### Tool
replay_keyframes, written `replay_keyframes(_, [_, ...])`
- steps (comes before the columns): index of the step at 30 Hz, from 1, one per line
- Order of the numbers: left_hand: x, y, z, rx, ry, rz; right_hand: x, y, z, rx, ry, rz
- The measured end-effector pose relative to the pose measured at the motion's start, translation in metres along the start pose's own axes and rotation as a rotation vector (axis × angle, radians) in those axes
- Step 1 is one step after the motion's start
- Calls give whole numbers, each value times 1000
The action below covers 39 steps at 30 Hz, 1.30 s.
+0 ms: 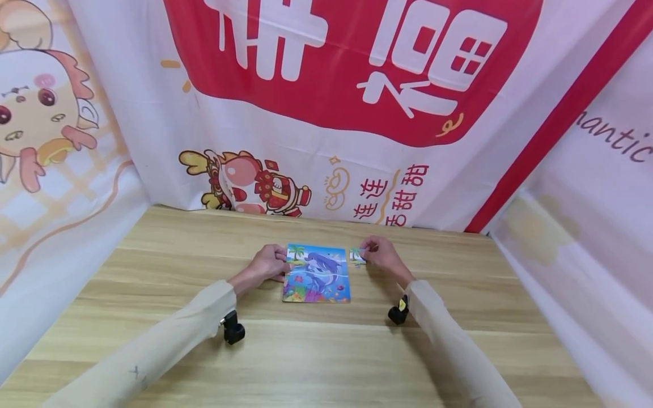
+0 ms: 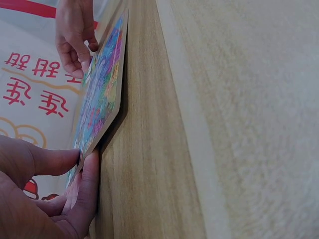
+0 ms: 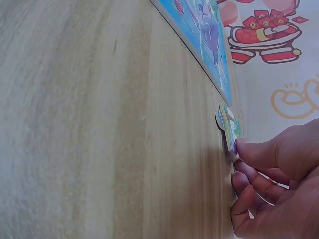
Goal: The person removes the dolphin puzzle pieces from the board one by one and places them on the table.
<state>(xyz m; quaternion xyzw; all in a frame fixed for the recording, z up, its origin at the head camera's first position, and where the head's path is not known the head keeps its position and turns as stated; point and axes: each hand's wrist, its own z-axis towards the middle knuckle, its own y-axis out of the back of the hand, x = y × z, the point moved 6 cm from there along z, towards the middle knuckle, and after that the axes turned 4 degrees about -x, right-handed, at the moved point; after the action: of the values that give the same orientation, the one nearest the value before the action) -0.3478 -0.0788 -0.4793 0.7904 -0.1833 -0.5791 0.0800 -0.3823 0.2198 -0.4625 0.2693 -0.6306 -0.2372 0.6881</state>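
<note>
Plainly, the worktop (image 1: pixel 316 357) is pale wood with long streaks of grain, enclosed by printed cloth on three sides. The front cloth (image 1: pixel 285 116) meets its far edge and carries a large red field with white characters, a cartoon dragon figure (image 1: pixel 242 181) and smaller red characters. The left cloth (image 1: pixel 51 226) shows a cartoon face over a checked pattern; the right cloth (image 1: pixel 576 221) is pale with dark lettering, and a red band (image 1: pixel 556 124) slants down to the worktop's far right corner.

Counted out, there are two hands, two pale sleeves (image 1: pixel 153 345), two black wrist devices (image 1: pixel 234 330), one picture board (image 1: pixel 316 280) and one small puzzle piece (image 1: pixel 355 256). The picture board, a sea scene with a dolphin, sits at the middle of the worktop's far half. The left hand (image 1: pixel 265 264) has its grip clamped on the board's left edge, thumb above and a finger beneath. The right hand (image 1: pixel 385 256) has its grip pinched on the puzzle piece, which shows a palm tree and lies just beside the board's upper right corner.
</note>
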Motion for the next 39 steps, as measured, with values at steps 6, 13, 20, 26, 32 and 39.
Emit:
replay_keyframes(6, [2,-1,-1,3,-14,18,0,-2,-2,13,23,6])
replay_keyframes(13, [2,0,-3,-3,-16,26,-3,-5,1,-8,70,-31])
replay_keyframes(20, [2,1,-4,-5,-10,31,-3,-6,1,-18,72,-52])
replay_keyframes(26, [2,-1,-4,0,-15,2,-2,-5,0,-18,74,-54])
replay_keyframes(32, [-2,-1,-2,-10,-36,5,2,1,2,-72,76,-12])
replay_keyframes(39, [-4,0,0,-12,-20,20,22,2,4,-95,76,-8])
